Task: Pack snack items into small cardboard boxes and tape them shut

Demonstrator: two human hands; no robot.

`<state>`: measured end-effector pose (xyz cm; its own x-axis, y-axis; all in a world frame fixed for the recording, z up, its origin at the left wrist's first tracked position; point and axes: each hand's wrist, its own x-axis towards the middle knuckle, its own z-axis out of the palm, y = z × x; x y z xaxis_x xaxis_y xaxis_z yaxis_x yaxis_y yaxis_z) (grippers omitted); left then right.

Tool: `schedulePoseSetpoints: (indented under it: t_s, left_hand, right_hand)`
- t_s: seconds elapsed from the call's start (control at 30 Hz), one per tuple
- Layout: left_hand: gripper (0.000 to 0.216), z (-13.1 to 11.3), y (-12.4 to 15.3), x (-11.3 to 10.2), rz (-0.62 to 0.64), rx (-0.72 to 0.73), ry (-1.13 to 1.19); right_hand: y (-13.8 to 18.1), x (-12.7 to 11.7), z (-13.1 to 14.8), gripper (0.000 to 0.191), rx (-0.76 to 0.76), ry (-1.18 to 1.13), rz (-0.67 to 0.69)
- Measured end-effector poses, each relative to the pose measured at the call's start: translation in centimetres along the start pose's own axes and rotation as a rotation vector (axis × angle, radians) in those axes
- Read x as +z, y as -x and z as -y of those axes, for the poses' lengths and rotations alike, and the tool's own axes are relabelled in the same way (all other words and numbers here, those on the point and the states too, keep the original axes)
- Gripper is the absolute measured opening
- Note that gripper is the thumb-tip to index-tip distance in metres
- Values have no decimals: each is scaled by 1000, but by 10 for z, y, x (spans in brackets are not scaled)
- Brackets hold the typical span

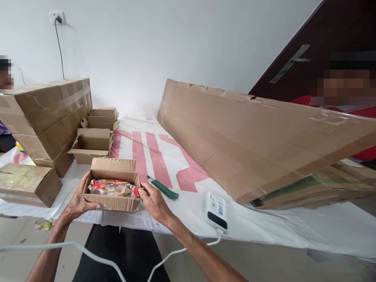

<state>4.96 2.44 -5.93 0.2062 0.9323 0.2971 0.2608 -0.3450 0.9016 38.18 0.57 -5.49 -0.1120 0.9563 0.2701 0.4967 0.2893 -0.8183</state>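
In front of me at the table's near edge sits an open cardboard box point(117, 203), its back flap standing up. Inside lies a shiny plastic packet point(116, 188) with red, white and clear areas. My left hand point(80, 199) grips the box's left end, thumb along the front wall. At the right end, my right hand point(154, 200) has bent fingers against the box's edge; what its fingertips pinch there is partly hidden. Just beyond that hand lies a green utility knife point(164, 189) on the cloth.
Open boxes point(91, 145) stand behind on the left, beside stacked taped cartons point(44, 117) and a closed box point(29, 182). A large cardboard sheet point(249, 137) leans across the right. A white device point(216, 211) trails a white cable point(176, 252). Two people are at the sides.
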Motion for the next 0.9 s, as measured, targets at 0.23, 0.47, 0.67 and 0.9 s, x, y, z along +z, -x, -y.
schedulePoseSetpoints:
  t_s: [0.23, 0.47, 0.67, 0.9]
  left_hand:
    - [128, 0, 11, 1, -71, 46, -190]
    - [121, 2, 25, 12, -129, 112, -271]
    - [117, 4, 26, 15, -125, 89, -223]
    - [114, 1, 24, 15, -103, 80, -203]
  right_hand:
    - [10, -3, -2, 75, -47, 5, 107]
    - [19, 21, -9, 82, -36, 214, -26]
    - [19, 32, -15, 74, -99, 215, -79]
    - [16, 37, -19, 73, -108, 225, -92]
